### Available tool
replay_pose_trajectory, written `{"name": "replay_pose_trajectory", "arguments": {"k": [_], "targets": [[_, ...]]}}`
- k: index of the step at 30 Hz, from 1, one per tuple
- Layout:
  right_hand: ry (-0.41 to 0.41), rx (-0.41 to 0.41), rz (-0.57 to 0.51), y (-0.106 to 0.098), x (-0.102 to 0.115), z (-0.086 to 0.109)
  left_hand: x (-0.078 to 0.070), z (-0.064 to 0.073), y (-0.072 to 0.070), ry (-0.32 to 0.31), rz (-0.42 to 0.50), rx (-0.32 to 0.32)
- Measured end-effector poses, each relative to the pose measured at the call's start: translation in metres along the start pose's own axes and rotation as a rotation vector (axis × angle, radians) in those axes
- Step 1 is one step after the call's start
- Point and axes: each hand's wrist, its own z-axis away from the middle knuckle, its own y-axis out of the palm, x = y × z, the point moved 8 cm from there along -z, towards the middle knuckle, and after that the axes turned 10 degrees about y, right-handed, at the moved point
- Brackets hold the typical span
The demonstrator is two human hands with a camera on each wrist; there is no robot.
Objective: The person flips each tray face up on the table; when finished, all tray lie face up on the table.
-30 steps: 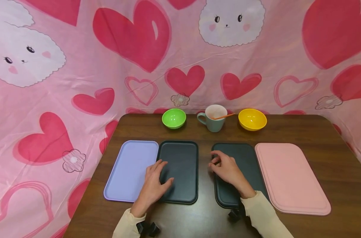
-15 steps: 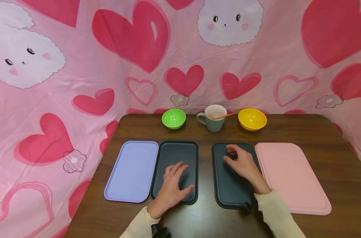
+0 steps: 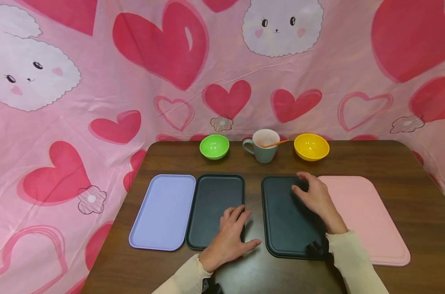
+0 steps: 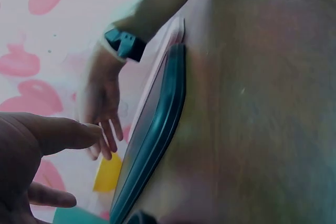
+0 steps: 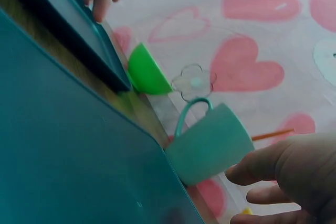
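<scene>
Currently I see both hands empty, fingers relaxed: left hand (image 3: 229,239) above the edge of one dark rectangular tray (image 3: 212,206), right hand (image 3: 315,198) above a second dark rectangular tray (image 3: 282,220), both on the brown wood-grain table (image 3: 253,269).

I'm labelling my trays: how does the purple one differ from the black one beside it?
The purple tray is pale; the black tray is dark. In the head view the purple tray shows whole, while the left hand hides the black tray's near right corner. Both lie flat on the table, with rounded corners and raised rims.
</scene>
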Motion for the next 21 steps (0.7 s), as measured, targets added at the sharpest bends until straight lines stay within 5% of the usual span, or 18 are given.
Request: {"name": "replay_pose_trajectory", "arguments": {"k": [8, 21], "targets": [[-0.034, -0.059, 0.026, -0.012, -0.017, -0.008, -0.014, -0.006, 0.015, 0.046, -0.082, 0.050], [0.012, -0.012, 0.139, -0.005, -0.038, -0.018, -0.026, -0.013, 0.047, 0.021, -0.165, 0.216]]}}
